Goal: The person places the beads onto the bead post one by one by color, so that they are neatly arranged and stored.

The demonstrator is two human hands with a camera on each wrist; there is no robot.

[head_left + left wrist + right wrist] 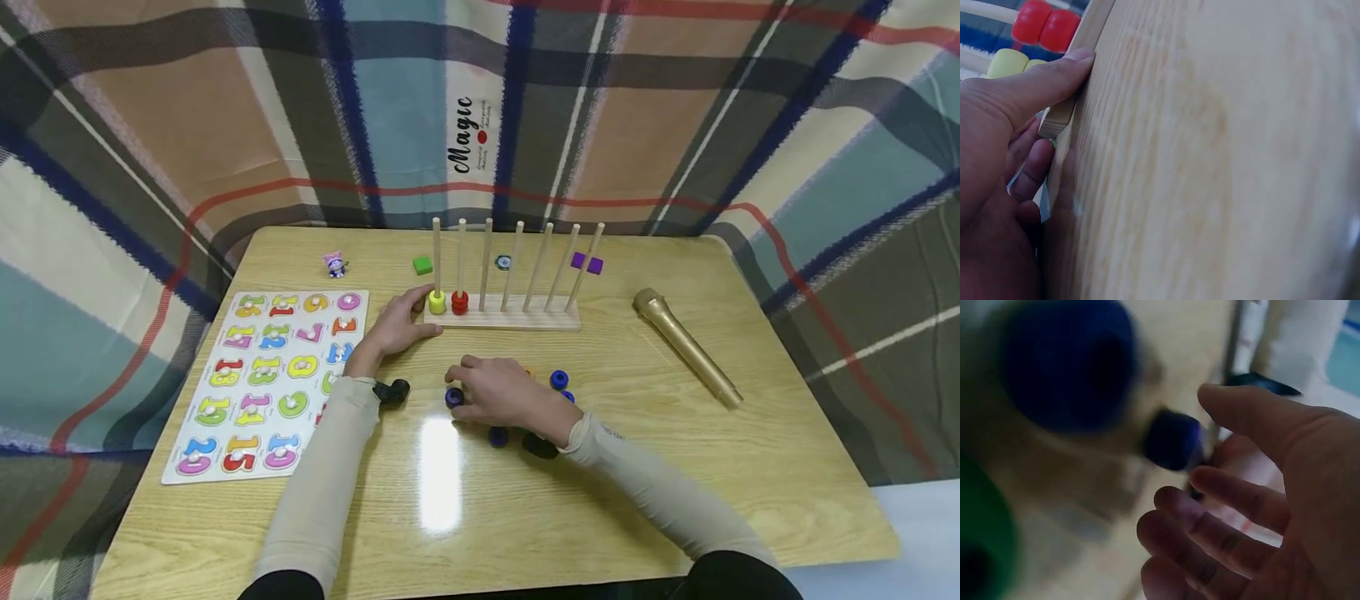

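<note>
A wooden peg stand (510,320) with several upright pegs stands near the table's back. Yellow beads (437,302) and red beads (460,304) sit on its two leftmost pegs. My left hand (396,327) grips the stand's left end, thumb (1054,81) along the front edge of the base and fingers behind it. My right hand (504,392) reaches over the table, thumb and fingers spread around a dark blue bead (454,397). In the right wrist view that bead (1172,440) lies just off the fingertips, with a gap between.
More blue beads (558,380) lie around my right hand, which partly hides them; a green bead (982,531) shows blurred. A number puzzle board (247,400) lies under my left forearm. A gold microphone-like tube (686,348) is at right. Behind the stand are a green block (422,265) and purple blocks (595,266).
</note>
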